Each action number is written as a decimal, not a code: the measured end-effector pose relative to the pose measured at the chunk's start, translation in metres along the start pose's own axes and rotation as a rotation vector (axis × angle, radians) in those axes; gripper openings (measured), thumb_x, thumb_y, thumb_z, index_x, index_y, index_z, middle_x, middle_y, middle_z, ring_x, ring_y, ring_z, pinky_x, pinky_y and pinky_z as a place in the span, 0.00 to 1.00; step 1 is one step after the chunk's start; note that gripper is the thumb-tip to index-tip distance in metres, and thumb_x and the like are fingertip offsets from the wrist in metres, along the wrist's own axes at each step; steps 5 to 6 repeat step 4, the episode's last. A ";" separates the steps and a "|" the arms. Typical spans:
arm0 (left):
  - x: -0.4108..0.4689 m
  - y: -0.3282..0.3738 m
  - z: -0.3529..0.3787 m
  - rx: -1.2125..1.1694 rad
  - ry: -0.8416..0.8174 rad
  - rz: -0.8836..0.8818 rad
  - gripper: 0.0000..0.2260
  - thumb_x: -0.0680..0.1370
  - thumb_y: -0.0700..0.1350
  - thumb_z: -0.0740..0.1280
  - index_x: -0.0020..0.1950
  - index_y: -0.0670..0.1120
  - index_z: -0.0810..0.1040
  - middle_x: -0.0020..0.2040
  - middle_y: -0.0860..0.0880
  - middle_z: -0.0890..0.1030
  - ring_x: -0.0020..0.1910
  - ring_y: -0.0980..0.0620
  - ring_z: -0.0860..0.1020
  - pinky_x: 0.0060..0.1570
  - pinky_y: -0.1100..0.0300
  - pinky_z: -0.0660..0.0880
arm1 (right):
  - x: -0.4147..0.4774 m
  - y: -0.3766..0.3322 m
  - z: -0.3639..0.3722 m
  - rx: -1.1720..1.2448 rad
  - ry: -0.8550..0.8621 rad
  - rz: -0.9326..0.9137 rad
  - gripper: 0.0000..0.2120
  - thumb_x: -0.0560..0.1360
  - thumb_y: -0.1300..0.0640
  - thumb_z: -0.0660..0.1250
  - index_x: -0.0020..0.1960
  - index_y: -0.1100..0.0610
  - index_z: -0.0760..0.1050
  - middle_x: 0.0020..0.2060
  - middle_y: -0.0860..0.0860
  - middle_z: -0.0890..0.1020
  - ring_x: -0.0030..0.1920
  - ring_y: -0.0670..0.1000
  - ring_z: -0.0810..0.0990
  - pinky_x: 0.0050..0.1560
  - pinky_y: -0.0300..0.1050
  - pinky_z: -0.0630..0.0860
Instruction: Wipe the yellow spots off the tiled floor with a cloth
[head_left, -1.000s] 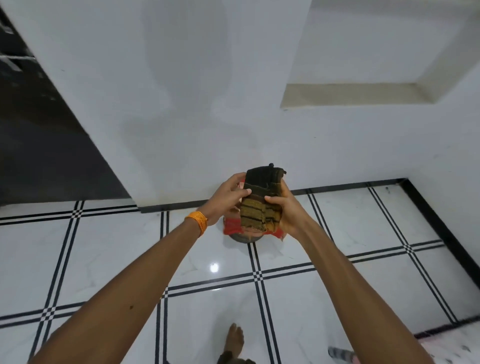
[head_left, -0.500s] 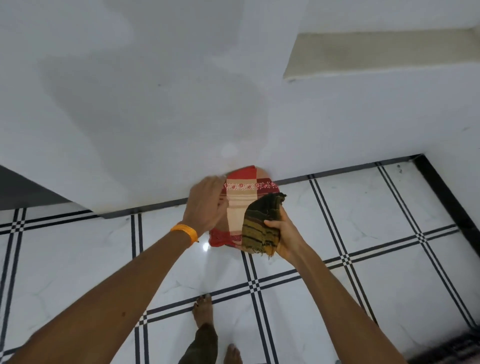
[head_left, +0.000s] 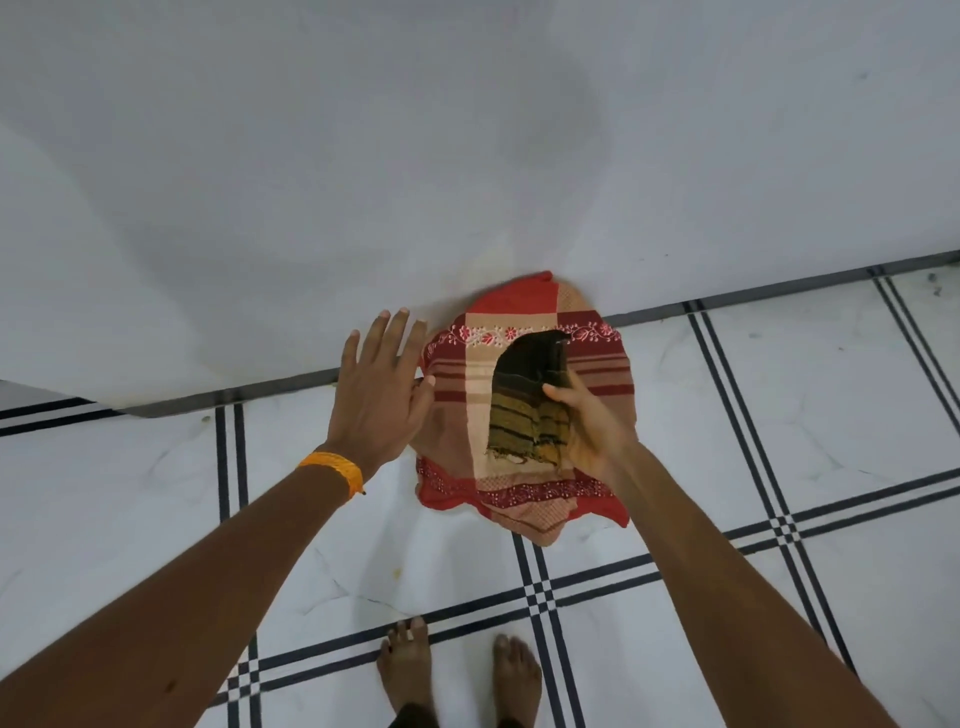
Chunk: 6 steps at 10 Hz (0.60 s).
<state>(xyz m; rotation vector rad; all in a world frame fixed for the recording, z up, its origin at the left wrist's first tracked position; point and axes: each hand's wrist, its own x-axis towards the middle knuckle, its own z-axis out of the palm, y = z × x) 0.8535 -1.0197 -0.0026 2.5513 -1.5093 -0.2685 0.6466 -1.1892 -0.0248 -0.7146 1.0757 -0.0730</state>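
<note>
Olive-striped cloth (head_left: 527, 410), folded long, is held above the red patterned cloth (head_left: 519, 499) lying on the tiled floor (head_left: 857, 415) against the wall (head_left: 467, 130). Its length runs from the wall back toward the person, frayed end nearest them. The right hand (head_left: 587, 431) grips its right edge. The left hand (head_left: 376, 400) is empty, fingers spread, just left of the red cloth. A faint yellow spot (head_left: 398, 573) sits off the red cloth's near-left corner, so the right hand likely has to come back and leftward.

White tiled floor (head_left: 857, 415), dark double lines crossing it; two bare feet (head_left: 408, 670) planted near, one small yellow spot (head_left: 398, 573) just ahead, red patterned cloth (head_left: 524, 499) up by the wall (head_left: 467, 130).
</note>
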 end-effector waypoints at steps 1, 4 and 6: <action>0.004 -0.005 0.021 0.011 -0.005 -0.023 0.28 0.81 0.54 0.55 0.78 0.42 0.63 0.79 0.38 0.64 0.78 0.36 0.61 0.74 0.34 0.59 | 0.030 0.032 -0.026 -0.187 0.143 0.061 0.17 0.84 0.57 0.62 0.72 0.56 0.70 0.58 0.60 0.83 0.57 0.59 0.84 0.57 0.57 0.82; -0.006 0.010 0.008 0.029 -0.003 -0.065 0.28 0.81 0.56 0.52 0.77 0.42 0.65 0.78 0.37 0.65 0.77 0.35 0.63 0.73 0.32 0.61 | 0.003 0.059 -0.026 -0.740 0.455 -0.165 0.04 0.82 0.54 0.65 0.51 0.52 0.70 0.53 0.59 0.82 0.49 0.57 0.83 0.56 0.54 0.83; -0.006 0.010 0.008 0.029 -0.003 -0.065 0.28 0.81 0.56 0.52 0.77 0.42 0.65 0.78 0.37 0.65 0.77 0.35 0.63 0.73 0.32 0.61 | 0.003 0.059 -0.026 -0.740 0.455 -0.165 0.04 0.82 0.54 0.65 0.51 0.52 0.70 0.53 0.59 0.82 0.49 0.57 0.83 0.56 0.54 0.83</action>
